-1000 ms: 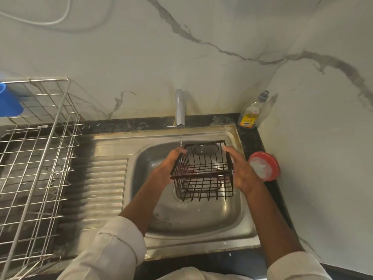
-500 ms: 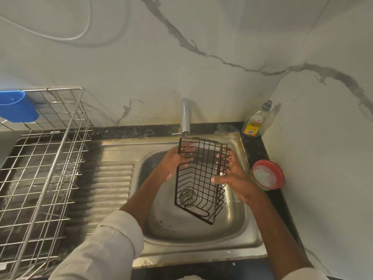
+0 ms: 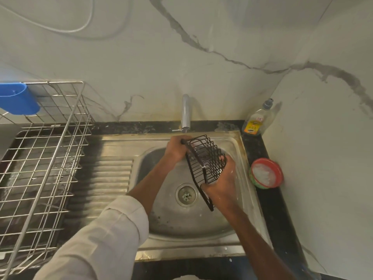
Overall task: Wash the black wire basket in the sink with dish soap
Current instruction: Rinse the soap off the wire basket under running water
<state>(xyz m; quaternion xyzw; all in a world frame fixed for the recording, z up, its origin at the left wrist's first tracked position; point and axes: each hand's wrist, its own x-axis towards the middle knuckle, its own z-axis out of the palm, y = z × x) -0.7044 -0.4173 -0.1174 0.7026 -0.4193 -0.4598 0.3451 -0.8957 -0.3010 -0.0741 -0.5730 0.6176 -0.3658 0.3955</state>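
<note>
The black wire basket [image 3: 203, 164] is tipped on its side over the steel sink [image 3: 193, 227], right under the tap [image 3: 185, 112]. My left hand [image 3: 175, 149] grips the basket's upper rim near the spout. Lower down on the right side, my right hand [image 3: 221, 183] holds the basket, fingers curled through the wires. A clear dish soap bottle [image 3: 257, 121] with a yellow label stands in the back right corner of the counter.
A red-rimmed round tub [image 3: 266, 173] with white contents sits on the black counter right of the sink. A steel wire dish rack [image 3: 40, 158] with a blue holder [image 3: 17, 100] fills the left. The ribbed drainboard [image 3: 109, 178] lies between them.
The basket has turned from upright with its opening up to edge-on on its side. My left hand moved to its top rim and my right hand shifted to its lower right side.
</note>
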